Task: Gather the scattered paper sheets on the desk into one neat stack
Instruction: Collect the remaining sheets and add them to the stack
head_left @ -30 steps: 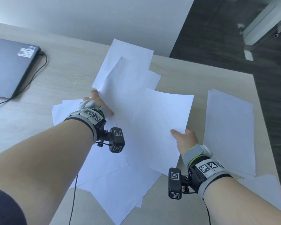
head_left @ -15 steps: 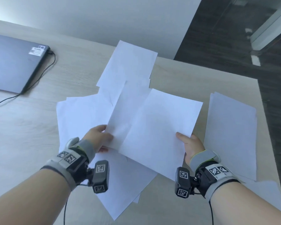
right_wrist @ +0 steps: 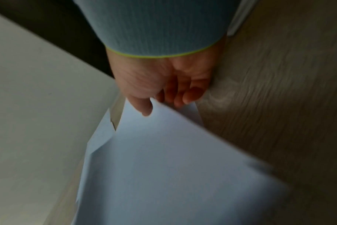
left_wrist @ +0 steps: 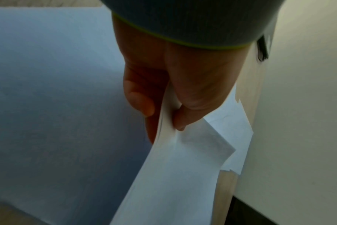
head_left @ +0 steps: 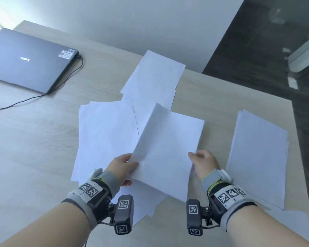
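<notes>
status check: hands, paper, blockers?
Left hand and right hand both pinch the lifted sheets. Loose sheets still on desk; separate pile right. Nothing blocking.

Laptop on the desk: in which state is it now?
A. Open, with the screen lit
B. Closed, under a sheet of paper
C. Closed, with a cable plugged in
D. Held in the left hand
C: the laptop lies shut on the desk, a black cable runs from its corner, and no paper covers it.
</notes>
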`<state>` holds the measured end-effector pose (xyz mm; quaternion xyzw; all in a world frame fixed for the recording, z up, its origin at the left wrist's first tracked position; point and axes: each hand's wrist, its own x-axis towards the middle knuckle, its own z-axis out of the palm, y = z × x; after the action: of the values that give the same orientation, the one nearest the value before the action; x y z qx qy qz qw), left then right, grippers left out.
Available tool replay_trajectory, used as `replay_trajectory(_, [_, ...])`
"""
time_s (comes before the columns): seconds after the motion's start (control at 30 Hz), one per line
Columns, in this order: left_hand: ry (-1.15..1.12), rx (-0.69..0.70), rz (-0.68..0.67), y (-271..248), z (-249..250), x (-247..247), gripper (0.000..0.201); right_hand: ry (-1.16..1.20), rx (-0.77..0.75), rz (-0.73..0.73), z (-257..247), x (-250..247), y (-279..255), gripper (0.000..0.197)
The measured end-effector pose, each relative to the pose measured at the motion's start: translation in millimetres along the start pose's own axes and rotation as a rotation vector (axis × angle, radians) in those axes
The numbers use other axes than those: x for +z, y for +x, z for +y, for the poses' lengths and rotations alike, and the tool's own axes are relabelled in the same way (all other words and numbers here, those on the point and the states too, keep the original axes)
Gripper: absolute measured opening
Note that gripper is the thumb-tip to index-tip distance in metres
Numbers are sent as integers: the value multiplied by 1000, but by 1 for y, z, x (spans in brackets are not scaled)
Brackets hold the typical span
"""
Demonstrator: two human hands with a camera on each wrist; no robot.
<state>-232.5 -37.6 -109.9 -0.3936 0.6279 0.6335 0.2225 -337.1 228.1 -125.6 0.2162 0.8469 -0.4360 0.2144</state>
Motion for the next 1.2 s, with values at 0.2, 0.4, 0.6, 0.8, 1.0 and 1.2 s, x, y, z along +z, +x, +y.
replay_trajectory(0.2, [-253, 84, 38, -8, -5, -3, 23, 366, 120, -300, -11, -9, -14, 44])
replay_trajectory(0.4, [-88, 211, 66, -21, -5, 8, 19, 397, 134, -436, -14, -6, -25, 23])
replay_trajectory(0.6, [409, 323, 509, -6, -8, 1, 43, 427, -1, -105, -3, -14, -17, 13])
replay_trajectory(0.8, [940, 63, 426, 8, -27, 3, 136, 350, -30, -83, 10, -27, -11, 16])
replay_trajectory(1.0, [975, 57, 435, 10, -28, 3, 129, 296, -9, -110, 24, -30, -15, 12])
replay_trajectory(1.2, [869, 126, 457, 9, -26, -24, 90, 298, -25, -173, 28, -37, -25, 16])
